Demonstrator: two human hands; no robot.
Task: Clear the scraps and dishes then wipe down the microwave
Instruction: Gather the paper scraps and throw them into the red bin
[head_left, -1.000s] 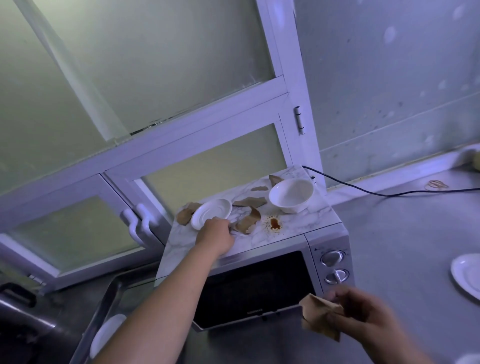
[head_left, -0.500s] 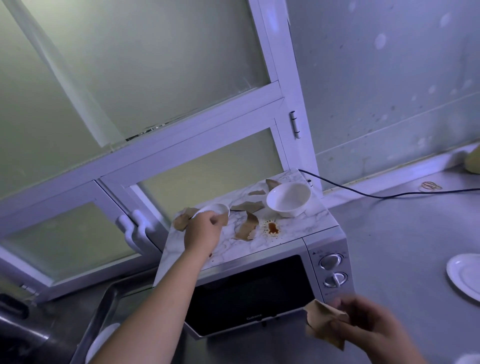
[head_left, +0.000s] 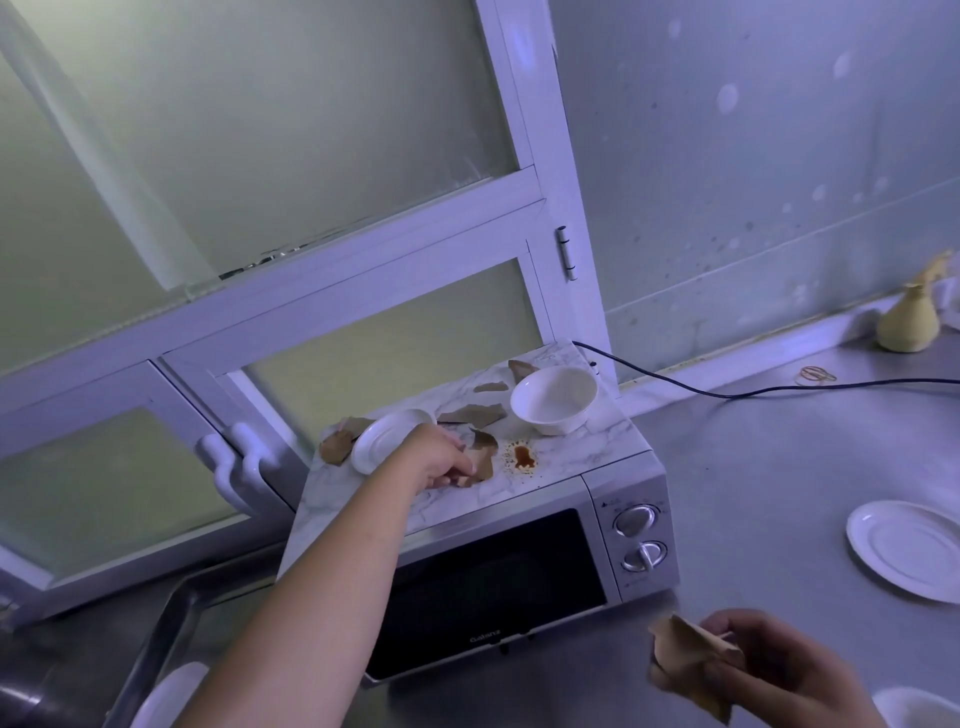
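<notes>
The microwave (head_left: 493, 582) stands on the steel counter (head_left: 753, 467), its marbled top littered; the left hand (head_left: 439, 462) reaches over the middle of that top, its fingers (head_left: 457, 474) curled down and pinched together on a brown scrap (head_left: 484, 457) that lies against the surface; at 10 o'clock of the hand, just beside it, sits a small saucer (head_left: 384, 441), and a further scrap (head_left: 335, 444) pokes out past the saucer's rim at 9 o'clock; at 3 o'clock of the pinched piece is a reddish stain (head_left: 522, 457); at 1 o'clock the white bowl (head_left: 553, 400) stands upright, with a flat scrap (head_left: 472, 414) between it and the saucer; the right hand (head_left: 769, 670) is at 5 o'clock of the microwave, above the counter, fingers clamped on a crumpled scrap (head_left: 685, 657); a white plate (head_left: 906, 551) lies on the counter at 3 o'clock of the microwave, well apart; a black cord (head_left: 779, 392) runs from the microwave's back corner toward 3 o'clock
</notes>
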